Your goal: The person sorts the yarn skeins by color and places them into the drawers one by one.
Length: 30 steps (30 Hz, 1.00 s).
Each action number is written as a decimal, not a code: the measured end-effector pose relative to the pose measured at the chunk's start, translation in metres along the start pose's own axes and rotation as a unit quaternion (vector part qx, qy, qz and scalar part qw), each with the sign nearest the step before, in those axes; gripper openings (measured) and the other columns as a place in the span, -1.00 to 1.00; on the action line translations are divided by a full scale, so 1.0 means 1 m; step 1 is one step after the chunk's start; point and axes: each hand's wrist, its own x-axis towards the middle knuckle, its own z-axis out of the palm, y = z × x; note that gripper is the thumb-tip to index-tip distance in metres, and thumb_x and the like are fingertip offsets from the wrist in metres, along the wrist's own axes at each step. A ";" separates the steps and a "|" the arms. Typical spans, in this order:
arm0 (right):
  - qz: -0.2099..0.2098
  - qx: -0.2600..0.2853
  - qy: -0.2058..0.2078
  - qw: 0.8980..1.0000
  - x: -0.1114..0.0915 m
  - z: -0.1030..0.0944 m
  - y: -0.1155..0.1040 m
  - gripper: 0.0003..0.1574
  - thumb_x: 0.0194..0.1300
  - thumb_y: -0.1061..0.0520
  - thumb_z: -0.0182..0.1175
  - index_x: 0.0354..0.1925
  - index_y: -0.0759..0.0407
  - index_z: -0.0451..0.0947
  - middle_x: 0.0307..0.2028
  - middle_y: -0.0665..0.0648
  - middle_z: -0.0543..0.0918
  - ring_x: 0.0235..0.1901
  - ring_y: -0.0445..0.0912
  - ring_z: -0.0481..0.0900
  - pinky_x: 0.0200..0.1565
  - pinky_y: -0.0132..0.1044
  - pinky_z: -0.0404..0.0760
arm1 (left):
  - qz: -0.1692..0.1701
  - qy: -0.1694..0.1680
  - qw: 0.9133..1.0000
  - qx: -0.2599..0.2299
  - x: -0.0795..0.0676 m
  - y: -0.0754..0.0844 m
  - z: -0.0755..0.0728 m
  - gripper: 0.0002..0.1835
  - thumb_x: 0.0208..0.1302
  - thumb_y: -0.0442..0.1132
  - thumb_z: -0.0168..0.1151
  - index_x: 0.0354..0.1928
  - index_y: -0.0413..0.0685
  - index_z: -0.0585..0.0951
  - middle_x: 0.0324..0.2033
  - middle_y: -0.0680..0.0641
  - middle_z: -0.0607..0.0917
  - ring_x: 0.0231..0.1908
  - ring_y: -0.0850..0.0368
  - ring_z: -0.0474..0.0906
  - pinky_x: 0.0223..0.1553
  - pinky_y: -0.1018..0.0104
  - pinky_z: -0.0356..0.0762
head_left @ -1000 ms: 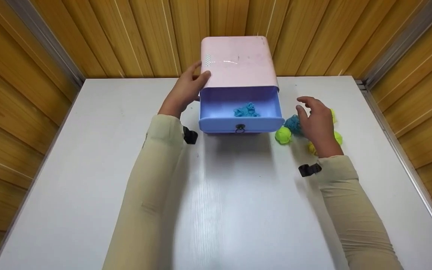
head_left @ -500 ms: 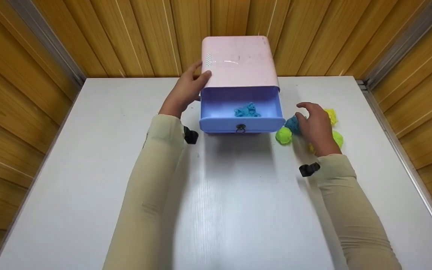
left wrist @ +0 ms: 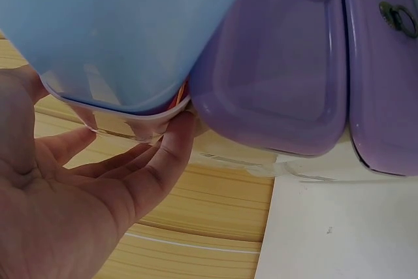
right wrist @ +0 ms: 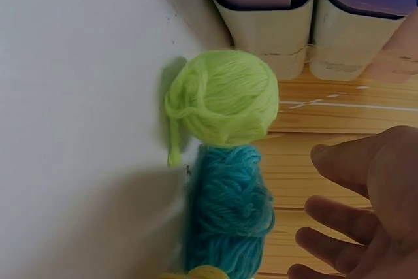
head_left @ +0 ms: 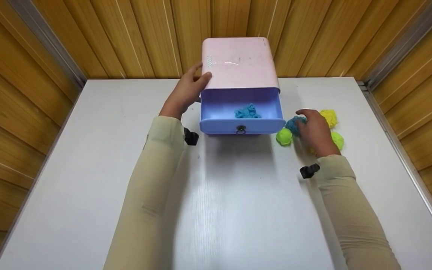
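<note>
A pink-topped drawer unit stands at the back of the table, its top blue drawer pulled out. In that drawer lies a small heap of blue yarn. My left hand rests on the unit's left side, thumb at the top edge and fingers along the wall. Over the blue yarn ball hovers my right hand, thumb and fingers apart. In the right wrist view a gap separates those fingers from the blue yarn. A light green yarn ball touches the blue one.
Beyond the right hand lie a yellow yarn ball and another green ball. Below the blue drawer, two purple drawers with ring pulls are closed. A wood-patterned wall runs behind the white table.
My right hand has come down and slightly nearer to the blue yarn ball, uncovering the yellow ball behind it. The left hand and the drawer unit stay in place.
</note>
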 end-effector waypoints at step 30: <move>-0.006 -0.028 -0.024 0.999 0.012 0.016 0.027 -0.43 0.42 0.17 0.05 0.33 0.30 0.29 0.27 0.40 0.38 0.26 0.31 0.30 0.33 0.24 0.21 | 0.001 0.003 1.000 0.010 0.002 -0.002 0.000 -0.24 0.33 0.26 0.07 0.49 0.44 0.05 0.37 -0.07 0.35 0.22 0.03 0.46 0.07 0.04 0.57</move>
